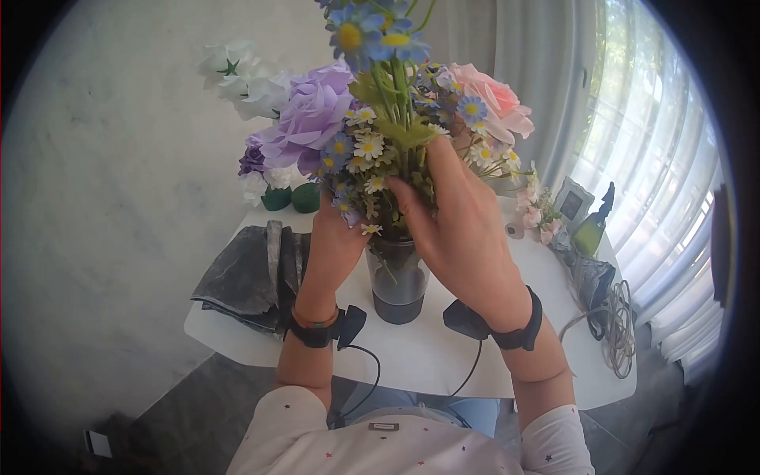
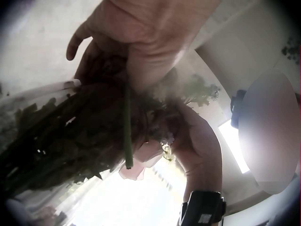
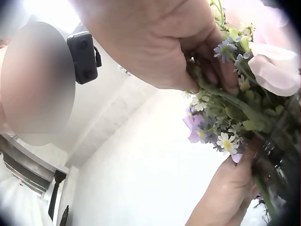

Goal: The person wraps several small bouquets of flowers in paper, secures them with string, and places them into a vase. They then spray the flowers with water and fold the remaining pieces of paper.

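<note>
A bouquet of artificial flowers stands in a clear plastic vase [image 1: 398, 277] at the table's middle. My right hand [image 1: 467, 218] pinches the green stem of a blue daisy spray [image 1: 372, 36], which rises above the rest; the right wrist view shows this pinched stem [image 3: 225, 96] close up. My left hand [image 1: 336, 245] curls round the lower left of the bunch near the vase's mouth, its fingers mostly hidden by blooms. Around the hands are a purple rose [image 1: 309, 119], a pink rose [image 1: 495, 99] and small white daisies [image 1: 369, 146]. In the left wrist view a green stem [image 2: 127, 132] hangs beside my left thumb.
Dark grey folded sheets [image 1: 241, 273] lie left on the white table [image 1: 491, 364]. At the right are a picture frame [image 1: 571, 202], a green bottle [image 1: 590, 236], small pink flowers [image 1: 546, 222] and a coiled cable [image 1: 621, 328]. A curtained window [image 1: 641, 158] stands beyond.
</note>
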### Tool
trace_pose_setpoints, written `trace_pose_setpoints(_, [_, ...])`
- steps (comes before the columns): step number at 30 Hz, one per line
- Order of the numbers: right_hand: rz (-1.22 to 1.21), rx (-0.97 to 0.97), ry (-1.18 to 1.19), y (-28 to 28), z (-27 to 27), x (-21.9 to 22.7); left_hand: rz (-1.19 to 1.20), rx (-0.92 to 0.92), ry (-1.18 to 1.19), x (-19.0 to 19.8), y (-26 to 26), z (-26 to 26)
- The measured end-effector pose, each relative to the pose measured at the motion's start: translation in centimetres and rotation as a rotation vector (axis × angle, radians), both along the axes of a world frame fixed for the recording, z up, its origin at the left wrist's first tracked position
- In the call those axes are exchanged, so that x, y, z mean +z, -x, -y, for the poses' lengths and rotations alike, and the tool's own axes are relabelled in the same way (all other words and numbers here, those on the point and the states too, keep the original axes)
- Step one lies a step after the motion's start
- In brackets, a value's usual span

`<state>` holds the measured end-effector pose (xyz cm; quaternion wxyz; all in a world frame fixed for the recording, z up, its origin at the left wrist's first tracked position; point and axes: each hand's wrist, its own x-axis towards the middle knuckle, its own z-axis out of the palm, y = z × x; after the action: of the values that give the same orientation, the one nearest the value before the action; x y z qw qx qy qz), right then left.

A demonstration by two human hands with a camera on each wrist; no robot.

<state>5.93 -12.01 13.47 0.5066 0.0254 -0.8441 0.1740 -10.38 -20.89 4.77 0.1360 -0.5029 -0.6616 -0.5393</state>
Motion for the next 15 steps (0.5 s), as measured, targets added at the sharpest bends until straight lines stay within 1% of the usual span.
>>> trace_pose_setpoints(2, [-0.019,0.028,0.017,0.0,-0.1,-0.2,-0.517,0.177,0.116,0.1,0.3,0.4])
trace_pose_setpoints(3, [-0.038,0.056,0.033,0.0,-0.2,-0.3,-0.517,0.178,0.115,0.2,0.0,0.4])
trace_pose_setpoints(5, [-0.069,0.090,0.065,-0.1,-0.1,-0.1,0.090,0.034,0.036,0.5,-1.1,0.4])
trace_pose_setpoints(6, [-0.100,0.122,0.098,-0.2,-0.1,-0.1,0.090,0.034,0.036,0.4,-1.1,0.3])
trace_pose_setpoints(7, [-0.100,0.121,0.099,-0.1,-0.2,-0.1,0.116,-0.018,-0.019,0.3,-1.1,0.1])
trace_pose_setpoints(8, [-0.136,0.068,0.097,0.0,-0.2,0.0,0.142,-0.070,-0.072,0.1,-1.1,0.0])
trace_pose_setpoints(9, [-0.171,0.015,0.095,0.1,-0.4,0.0,0.142,-0.072,-0.070,-0.1,-0.9,-0.1])
trace_pose_setpoints(10, [-0.171,0.013,0.096,0.2,-0.6,0.1,0.113,-0.061,-0.060,-0.4,-0.6,-0.1])
trace_pose_setpoints(12, [-0.083,-0.057,0.140,0.4,-1.0,0.3,0.084,-0.049,-0.048,-0.5,-0.4,-0.1])
trace_pose_setpoints(13, [-0.083,-0.058,0.142,0.3,-1.0,0.3,0.044,0.030,-0.009,-0.5,-0.4,0.0])
trace_pose_setpoints(14, [0.061,-0.117,0.103,0.1,-0.9,0.5,0.003,0.109,0.030,-0.4,-0.4,0.0])
trace_pose_setpoints(15, [0.204,-0.177,0.064,-0.1,-0.9,0.5,0.003,0.108,0.033,-0.3,-0.4,0.0])
